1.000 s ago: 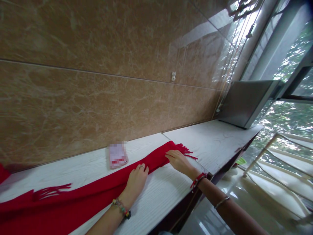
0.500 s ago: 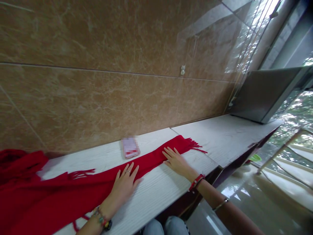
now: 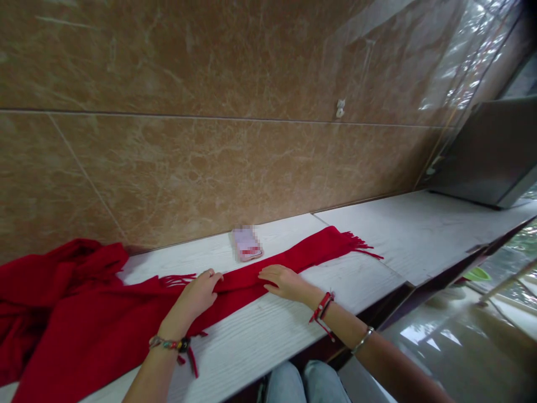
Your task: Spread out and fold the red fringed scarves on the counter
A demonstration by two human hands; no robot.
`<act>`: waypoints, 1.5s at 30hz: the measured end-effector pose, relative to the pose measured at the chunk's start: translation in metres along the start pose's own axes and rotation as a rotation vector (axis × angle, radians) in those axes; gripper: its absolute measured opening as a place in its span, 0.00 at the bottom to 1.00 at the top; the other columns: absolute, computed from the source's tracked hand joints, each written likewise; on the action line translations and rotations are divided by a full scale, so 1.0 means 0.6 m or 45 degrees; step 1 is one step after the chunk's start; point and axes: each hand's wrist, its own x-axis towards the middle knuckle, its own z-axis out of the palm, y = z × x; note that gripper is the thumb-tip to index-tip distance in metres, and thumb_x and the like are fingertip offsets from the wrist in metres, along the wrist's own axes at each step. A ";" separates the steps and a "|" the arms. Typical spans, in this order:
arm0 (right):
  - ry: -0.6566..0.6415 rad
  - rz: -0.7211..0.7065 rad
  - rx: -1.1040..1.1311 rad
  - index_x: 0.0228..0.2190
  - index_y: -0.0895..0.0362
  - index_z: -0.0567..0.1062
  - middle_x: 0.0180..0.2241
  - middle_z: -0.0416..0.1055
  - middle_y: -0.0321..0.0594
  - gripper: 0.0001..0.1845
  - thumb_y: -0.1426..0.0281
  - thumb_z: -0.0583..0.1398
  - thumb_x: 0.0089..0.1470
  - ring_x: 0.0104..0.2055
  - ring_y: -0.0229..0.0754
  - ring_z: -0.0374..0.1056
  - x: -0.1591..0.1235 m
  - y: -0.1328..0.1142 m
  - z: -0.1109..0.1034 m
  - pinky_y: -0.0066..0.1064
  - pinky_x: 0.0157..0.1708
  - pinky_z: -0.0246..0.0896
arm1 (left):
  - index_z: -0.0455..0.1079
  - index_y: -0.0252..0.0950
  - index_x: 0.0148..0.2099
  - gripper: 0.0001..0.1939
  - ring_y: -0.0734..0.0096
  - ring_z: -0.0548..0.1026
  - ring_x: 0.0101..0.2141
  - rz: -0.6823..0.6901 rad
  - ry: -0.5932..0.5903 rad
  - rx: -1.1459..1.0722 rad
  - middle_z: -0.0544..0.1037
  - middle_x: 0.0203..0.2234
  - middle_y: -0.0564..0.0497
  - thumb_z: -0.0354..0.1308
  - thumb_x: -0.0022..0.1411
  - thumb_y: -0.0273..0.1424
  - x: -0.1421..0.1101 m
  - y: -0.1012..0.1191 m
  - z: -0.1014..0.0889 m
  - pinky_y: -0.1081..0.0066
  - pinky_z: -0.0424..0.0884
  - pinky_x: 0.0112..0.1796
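A long red scarf (image 3: pixel 310 249) lies stretched along the white tabletop, its fringed end pointing right. Toward the left it widens into a broader layer, with a second fringe near its far edge. My left hand (image 3: pixel 195 296) has its fingers curled onto the scarf's far edge, where the cloth rises in a small fold; the fingertips are partly hidden. Farther right, my right hand (image 3: pixel 289 284) rests across the scarf's middle, its fingers fairly straight and close together on the cloth.
Behind the scarf, a phone-like object (image 3: pixel 247 243), partly blurred out, lies near the tiled wall (image 3: pixel 210 162). More red cloth (image 3: pixel 84 263) is bunched at the left. A grey box-shaped appliance (image 3: pixel 486 151) stands at the far right end. The table's front edge runs just before my knees.
My left hand has gone from lying flat with spread fingers to curling at the scarf's far edge. My right hand has slid left along the scarf. The view has shifted left.
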 end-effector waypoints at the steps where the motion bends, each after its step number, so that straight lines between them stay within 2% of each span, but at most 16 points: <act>1: 0.023 -0.005 -0.006 0.40 0.60 0.73 0.41 0.71 0.44 0.13 0.73 0.56 0.50 0.45 0.41 0.65 -0.002 0.002 0.007 0.33 0.47 0.60 | 0.66 0.34 0.42 0.19 0.69 0.68 0.42 -0.005 -0.020 -0.015 0.70 0.40 0.46 0.47 0.48 0.17 -0.001 -0.003 -0.002 0.70 0.63 0.44; 5: 0.058 -0.067 -0.051 0.37 0.60 0.74 0.39 0.72 0.43 0.12 0.78 0.54 0.51 0.42 0.40 0.67 -0.005 0.010 0.021 0.32 0.44 0.62 | 0.65 0.35 0.39 0.16 0.70 0.70 0.37 -0.004 -0.069 -0.011 0.72 0.36 0.48 0.48 0.47 0.18 -0.002 -0.005 -0.005 0.71 0.64 0.40; 13: 0.144 -0.108 -0.173 0.38 0.62 0.72 0.36 0.73 0.45 0.12 0.78 0.53 0.53 0.37 0.42 0.69 -0.005 0.017 0.008 0.34 0.39 0.65 | 0.66 0.36 0.38 0.10 0.69 0.71 0.37 -0.036 -0.076 0.233 0.72 0.36 0.48 0.50 0.51 0.22 -0.019 -0.032 -0.022 0.71 0.65 0.38; 15: 0.192 -0.129 -0.180 0.39 0.62 0.72 0.36 0.73 0.46 0.12 0.79 0.52 0.53 0.37 0.42 0.69 -0.005 0.016 0.002 0.34 0.39 0.65 | 0.66 0.36 0.38 0.09 0.68 0.71 0.37 -0.037 -0.047 0.328 0.72 0.36 0.48 0.50 0.54 0.23 -0.031 -0.045 -0.033 0.71 0.65 0.38; 19: 0.332 -0.154 -0.125 0.40 0.64 0.72 0.38 0.73 0.47 0.13 0.78 0.51 0.55 0.40 0.42 0.68 -0.009 0.008 -0.015 0.35 0.41 0.64 | 0.67 0.37 0.41 0.09 0.68 0.71 0.38 -0.012 0.112 0.434 0.73 0.38 0.47 0.48 0.59 0.27 -0.061 -0.064 -0.049 0.70 0.65 0.39; 22: 0.297 -0.127 -0.069 0.39 0.61 0.72 0.38 0.73 0.45 0.13 0.77 0.50 0.55 0.40 0.41 0.68 -0.018 0.003 -0.023 0.34 0.41 0.63 | 0.67 0.38 0.43 0.10 0.67 0.71 0.39 0.123 0.168 0.372 0.73 0.39 0.47 0.48 0.60 0.30 -0.085 -0.066 -0.037 0.69 0.66 0.40; 26: 0.063 -0.115 -0.014 0.36 0.58 0.74 0.36 0.74 0.43 0.12 0.75 0.52 0.54 0.40 0.41 0.69 -0.028 0.002 -0.020 0.33 0.40 0.64 | 0.67 0.38 0.43 0.10 0.69 0.73 0.36 0.233 0.065 0.249 0.74 0.37 0.48 0.49 0.59 0.31 -0.103 -0.062 -0.005 0.71 0.68 0.37; 28: 0.011 -0.093 -0.006 0.35 0.58 0.75 0.36 0.74 0.42 0.12 0.76 0.53 0.53 0.40 0.41 0.69 -0.029 0.002 -0.018 0.33 0.41 0.63 | 0.67 0.38 0.43 0.11 0.69 0.73 0.36 0.244 0.071 0.223 0.74 0.37 0.48 0.48 0.60 0.30 -0.107 -0.063 0.004 0.72 0.68 0.37; 30: 0.021 -0.073 -0.011 0.35 0.58 0.75 0.36 0.74 0.43 0.12 0.76 0.53 0.52 0.40 0.41 0.69 -0.029 0.002 -0.017 0.33 0.41 0.63 | 0.68 0.37 0.42 0.11 0.69 0.72 0.37 0.267 0.127 0.187 0.74 0.37 0.48 0.46 0.61 0.31 -0.110 -0.066 0.006 0.72 0.68 0.37; 35: 0.184 -0.006 0.029 0.34 0.58 0.74 0.36 0.74 0.42 0.12 0.77 0.52 0.52 0.40 0.40 0.68 -0.029 0.001 -0.021 0.33 0.41 0.63 | 0.68 0.37 0.39 0.13 0.71 0.72 0.34 0.282 0.284 0.077 0.74 0.33 0.49 0.44 0.62 0.35 -0.119 -0.065 -0.002 0.73 0.66 0.36; 37: 0.146 -0.003 0.060 0.33 0.57 0.74 0.37 0.73 0.42 0.12 0.78 0.53 0.50 0.41 0.40 0.68 -0.031 0.000 -0.022 0.33 0.42 0.63 | 0.68 0.37 0.38 0.13 0.71 0.71 0.33 0.307 0.227 0.040 0.74 0.32 0.50 0.46 0.61 0.37 -0.122 -0.056 -0.006 0.74 0.65 0.35; 41: -0.012 0.001 0.077 0.32 0.57 0.75 0.39 0.73 0.42 0.13 0.79 0.53 0.47 0.43 0.40 0.67 -0.033 -0.002 -0.023 0.33 0.43 0.62 | 0.67 0.38 0.35 0.14 0.73 0.70 0.28 0.297 -0.003 0.016 0.73 0.27 0.53 0.48 0.57 0.42 -0.123 -0.032 -0.014 0.75 0.63 0.29; 45: 0.034 0.013 0.026 0.33 0.58 0.75 0.37 0.73 0.42 0.12 0.78 0.53 0.49 0.41 0.41 0.68 -0.030 -0.002 -0.024 0.33 0.42 0.63 | 0.67 0.38 0.36 0.11 0.72 0.71 0.29 0.240 -0.029 0.063 0.74 0.29 0.52 0.49 0.58 0.39 -0.120 -0.030 -0.015 0.75 0.64 0.30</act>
